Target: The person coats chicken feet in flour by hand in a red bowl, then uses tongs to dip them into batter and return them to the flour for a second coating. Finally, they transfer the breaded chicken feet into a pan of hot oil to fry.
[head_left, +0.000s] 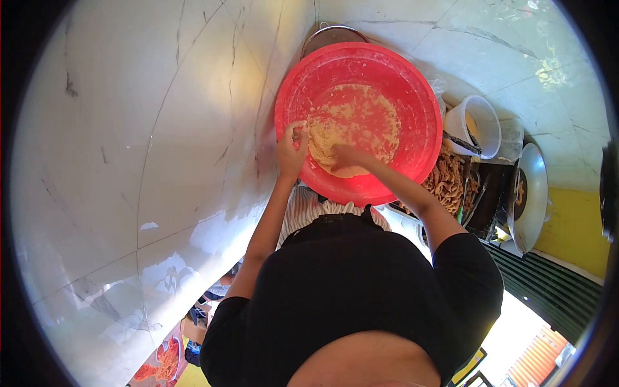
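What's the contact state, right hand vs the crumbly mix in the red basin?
Touching. The head view shows the right hand down in the crumbly mix inside the red basin, fingertips hidden in it.

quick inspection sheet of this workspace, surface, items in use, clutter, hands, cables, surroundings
Surface: what lies under the basin is mostly hidden.
Items in use: red basin with a yellowish, crumbly mixture, thickest near the hands; residue smeared on its walls.
Clutter: right of the basin, brown strips in a pile, a whitish tub and a wide metal pan.
Hands: left hand at the basin's left side, fingers curled; right hand down in the mixture.
Cables: nothing seen.
Surroundings: pale veined wall close on the left; green slatted panel at lower right.
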